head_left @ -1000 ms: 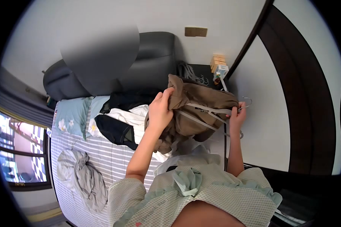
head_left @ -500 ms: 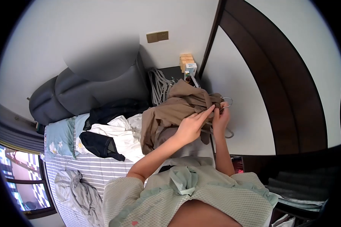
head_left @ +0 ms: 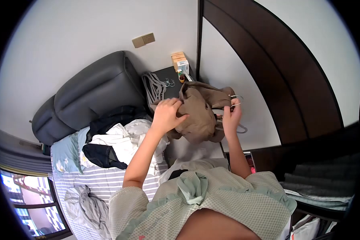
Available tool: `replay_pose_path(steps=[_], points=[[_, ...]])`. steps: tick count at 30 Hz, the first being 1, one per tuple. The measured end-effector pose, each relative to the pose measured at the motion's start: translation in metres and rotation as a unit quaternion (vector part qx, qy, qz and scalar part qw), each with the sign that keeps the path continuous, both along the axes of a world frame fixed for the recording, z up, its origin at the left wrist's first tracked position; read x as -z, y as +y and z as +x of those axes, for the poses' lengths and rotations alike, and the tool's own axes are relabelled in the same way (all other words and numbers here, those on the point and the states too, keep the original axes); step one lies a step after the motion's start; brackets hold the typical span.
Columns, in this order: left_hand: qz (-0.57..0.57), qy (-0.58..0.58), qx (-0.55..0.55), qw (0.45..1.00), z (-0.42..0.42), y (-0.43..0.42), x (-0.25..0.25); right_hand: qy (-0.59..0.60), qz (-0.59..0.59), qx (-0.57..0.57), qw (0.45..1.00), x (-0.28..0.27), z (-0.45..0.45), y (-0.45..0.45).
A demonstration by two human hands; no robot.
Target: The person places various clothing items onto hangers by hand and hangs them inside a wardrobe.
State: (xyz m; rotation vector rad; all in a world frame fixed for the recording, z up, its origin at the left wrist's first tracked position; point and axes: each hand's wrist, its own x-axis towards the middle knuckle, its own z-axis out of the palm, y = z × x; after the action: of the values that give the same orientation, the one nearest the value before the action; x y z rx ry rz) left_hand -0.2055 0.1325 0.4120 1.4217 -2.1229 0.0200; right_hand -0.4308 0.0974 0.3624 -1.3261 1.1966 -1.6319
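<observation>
A bunched brown garment (head_left: pixel 198 124), its kind unclear among the folds, hangs in front of me between my hands. My left hand (head_left: pixel 167 116) is at its left side, fingers curled over the cloth and thumb apart from them. At the right, my right hand (head_left: pixel 232 116) is closed around the metal hook (head_left: pixel 237 105) of a hanger, and a second hook shows just above. A grey hanger corner (head_left: pixel 242 129) sticks out below that hand. The cloth hides most of the hanger.
White clothes (head_left: pixel 124 138) and dark clothes (head_left: pixel 102 156) lie on the striped bed (head_left: pixel 144 188), beside a pillow (head_left: pixel 66 152). Several grey hangers (head_left: pixel 154 88) and small boxes (head_left: pixel 179 62) rest on the dark nightstand (head_left: pixel 168 74). A wardrobe door (head_left: pixel 244 80) stands at the right.
My left hand has moved left, away from my right hand, to the garment's left side. The brown garment has turned and bunched up. My right hand stays at the hook. The view has shifted right.
</observation>
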Motion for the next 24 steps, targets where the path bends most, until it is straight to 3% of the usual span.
replay_pose_path(steps=[3, 4, 7, 10, 13, 16, 19, 24], points=[[0.127, -0.095, 0.041, 0.987, -0.015, -0.005, 0.017, 0.081, -0.036, -0.008, 0.996, -0.003, -0.014, 0.002], [0.071, -0.119, 0.039, 0.99, -0.021, -0.002, 0.023, 0.145, -0.031, 0.021, 0.989, -0.005, -0.023, 0.0], [0.066, -0.098, 0.039, 0.992, -0.034, 0.008, 0.029, 0.187, -0.01, 0.006, 0.982, -0.027, -0.04, 0.005], [0.023, -0.079, 0.05, 0.995, -0.038, 0.015, 0.02, 0.21, -0.111, -0.047, 0.97, -0.033, -0.057, 0.004], [0.006, -0.095, 0.064, 0.993, -0.043, 0.023, 0.014, 0.151, -0.037, -0.194, 0.969, -0.026, -0.077, 0.006], [0.025, -0.096, 0.083, 0.992, -0.047, 0.032, 0.005, 0.156, 0.096, -0.349, 0.919, -0.034, -0.096, 0.013], [0.039, -0.066, 0.089, 0.993, -0.044, 0.035, 0.011, 0.177, 0.119, -0.427, 0.879, -0.018, -0.104, 0.012], [0.03, 0.0, 0.081, 0.996, -0.035, 0.04, 0.018, 0.065, 0.18, -0.486, 0.853, 0.004, -0.118, 0.027]])
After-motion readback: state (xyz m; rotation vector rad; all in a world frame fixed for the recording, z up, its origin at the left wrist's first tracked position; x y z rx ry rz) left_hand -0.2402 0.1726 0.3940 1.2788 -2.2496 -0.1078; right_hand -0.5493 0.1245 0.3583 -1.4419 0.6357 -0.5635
